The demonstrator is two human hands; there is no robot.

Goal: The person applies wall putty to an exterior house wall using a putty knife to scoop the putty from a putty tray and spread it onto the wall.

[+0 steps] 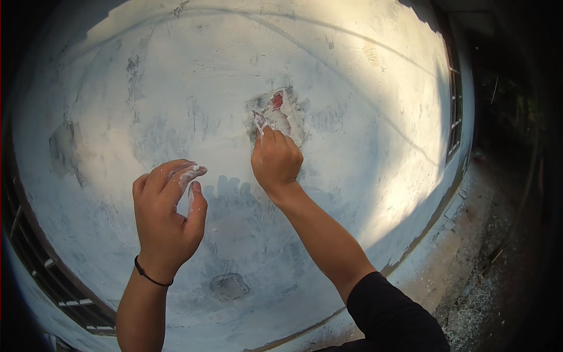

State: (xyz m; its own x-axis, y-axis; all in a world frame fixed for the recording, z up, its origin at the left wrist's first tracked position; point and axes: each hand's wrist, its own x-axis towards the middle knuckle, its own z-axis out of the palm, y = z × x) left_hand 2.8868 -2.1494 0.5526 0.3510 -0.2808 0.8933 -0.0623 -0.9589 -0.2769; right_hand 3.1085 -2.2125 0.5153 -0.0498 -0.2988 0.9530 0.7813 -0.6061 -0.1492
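Note:
My right hand (277, 158) is closed and reaches up to a rough damaged patch (251, 105) in the pale wall (223, 64). Dark red shows inside this patch, partly covered by smeared white paste (285, 120). White-coated strands or edges stick out at the fingertips of that hand; what the fingers grip, if anything, is hidden. Lower and to the left, my left hand (167, 208) hangs in front of the wall with its fingers curved and the thumb apart. White paste coats its fingertips, and no tool shows in it. A thin black band circles the left wrist.
A smaller grey patch (229, 287) marks the wall low in the middle, and another worn grey spot (65, 149) lies at the left. Barred windows stand at the far left (41, 264) and right (455, 108). Rubble-strewn ground (469, 293) runs along the wall's right side.

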